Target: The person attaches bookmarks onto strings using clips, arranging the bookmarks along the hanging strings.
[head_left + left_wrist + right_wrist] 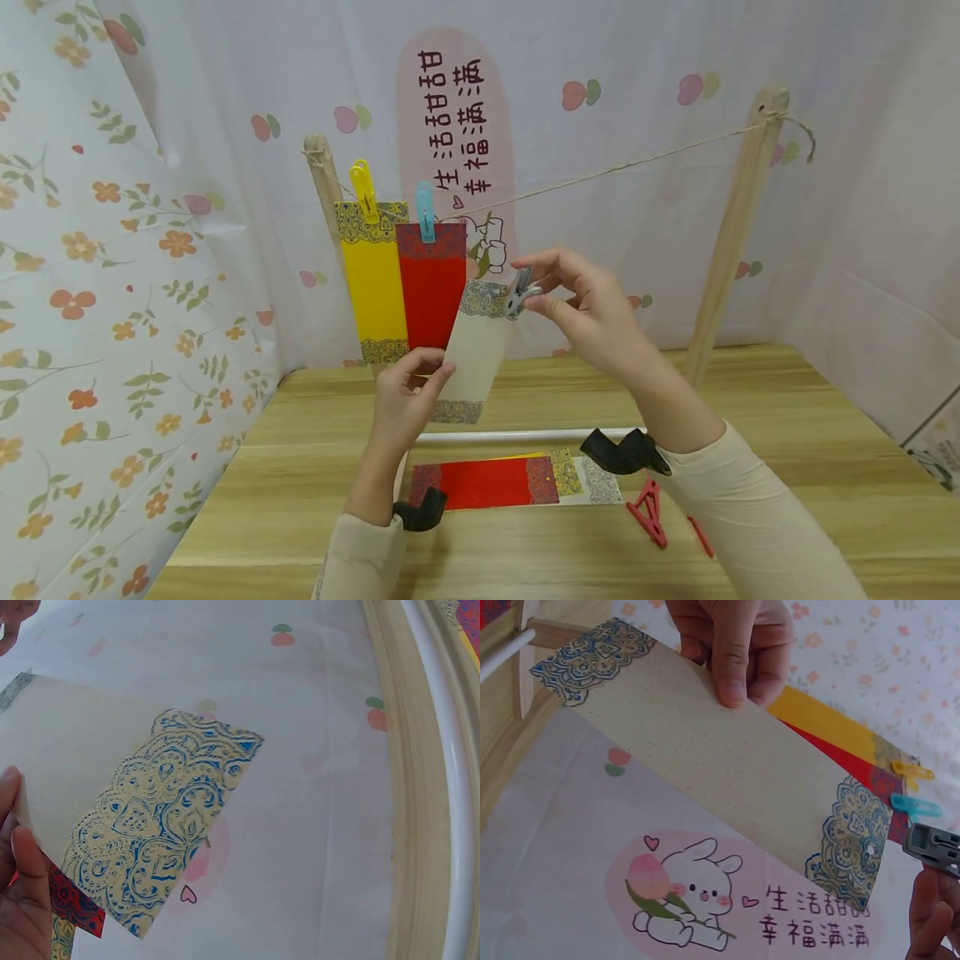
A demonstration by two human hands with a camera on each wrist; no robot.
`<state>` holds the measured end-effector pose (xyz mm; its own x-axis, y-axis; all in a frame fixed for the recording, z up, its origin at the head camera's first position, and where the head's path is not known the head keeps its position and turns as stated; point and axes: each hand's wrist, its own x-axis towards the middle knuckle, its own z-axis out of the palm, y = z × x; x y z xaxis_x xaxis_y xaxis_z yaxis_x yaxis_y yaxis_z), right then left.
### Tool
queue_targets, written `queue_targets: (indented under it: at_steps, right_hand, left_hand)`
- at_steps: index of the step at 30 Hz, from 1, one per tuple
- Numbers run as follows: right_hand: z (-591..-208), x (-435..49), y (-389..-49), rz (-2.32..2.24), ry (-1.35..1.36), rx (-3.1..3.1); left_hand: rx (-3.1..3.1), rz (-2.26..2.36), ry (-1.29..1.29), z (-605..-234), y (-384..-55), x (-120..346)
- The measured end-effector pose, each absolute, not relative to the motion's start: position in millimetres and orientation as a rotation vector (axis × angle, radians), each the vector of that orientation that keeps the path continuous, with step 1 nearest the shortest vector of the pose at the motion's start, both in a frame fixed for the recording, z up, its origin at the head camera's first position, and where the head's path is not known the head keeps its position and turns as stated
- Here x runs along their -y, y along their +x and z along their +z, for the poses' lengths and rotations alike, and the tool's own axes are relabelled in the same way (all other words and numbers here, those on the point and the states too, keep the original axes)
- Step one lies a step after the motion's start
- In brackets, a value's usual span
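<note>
My left hand (pixel 400 404) pinches a cream card (pixel 474 354) by its left long edge, thumb in front. Lacy blue-and-gold patterns cover both ends of the card, and a small hole shows near its upper end in the right wrist view. My right hand (pixel 592 312) pinches a grey clothespin (pixel 934 846) between thumb and fingers. The clothespin is right beside the card's upper end. Behind the card, a yellow card (pixel 375 292) hangs from a string (pixel 600 173) under a yellow clothespin (pixel 363 190). A red card (pixel 431 287) hangs next to it under a light blue clothespin (pixel 425 212).
Two wooden posts hold the string, a left post (pixel 322 171) and a taller-looking right post (pixel 731 242). Several patterned cards lie stacked on the table, a red card (pixel 495 482) uppermost. A red clothespin (pixel 649 512) lies to their right. A white rod (pixel 525 435) runs behind the stack.
</note>
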<state>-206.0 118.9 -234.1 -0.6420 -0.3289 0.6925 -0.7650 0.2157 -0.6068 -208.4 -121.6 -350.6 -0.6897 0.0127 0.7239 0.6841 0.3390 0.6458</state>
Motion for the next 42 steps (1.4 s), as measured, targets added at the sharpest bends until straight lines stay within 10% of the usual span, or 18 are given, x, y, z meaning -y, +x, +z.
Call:
queue_targets:
  at_steps: [42]
  right_hand:
    - [-134,-91,-232,1.419,0.846,2.015]
  left_hand:
    - [1.896,-1.48,-0.555,-321,-220,89]
